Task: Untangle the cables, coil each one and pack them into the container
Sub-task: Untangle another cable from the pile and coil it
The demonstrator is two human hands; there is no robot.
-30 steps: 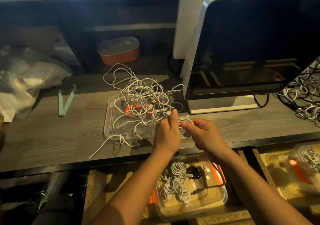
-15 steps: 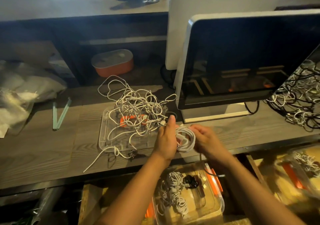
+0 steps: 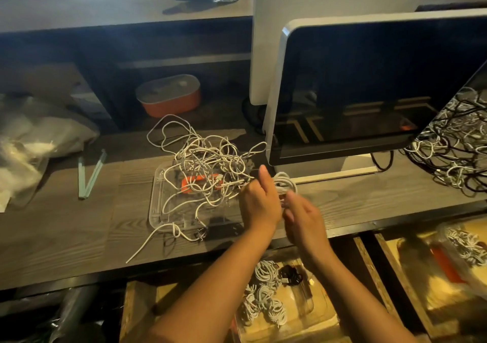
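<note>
**Another turn goes onto the coil**
The left hand (image 3: pixel 259 203) grips the white coil (image 3: pixel 286 184) just right of the tangle (image 3: pixel 208 168) on the clear tray (image 3: pixel 158 208). The right hand (image 3: pixel 303 217), at the coil half a second ago, has swung below it. It is blurred, so its grip cannot be told. This cable seems nearly wound; the container (image 3: pixel 326 319) waits under the desk (image 3: pixel 79 226).

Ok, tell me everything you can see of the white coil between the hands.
The white cable coil is a small bundle of several round loops of thin, smooth-looking cord. It is held above the wooden desk, just in front of the monitor's base and right of the tangled pile. The left hand grips its left side and hides that part. The right hand is blurred just below it; contact cannot be told. Its ends are not visible.
</note>
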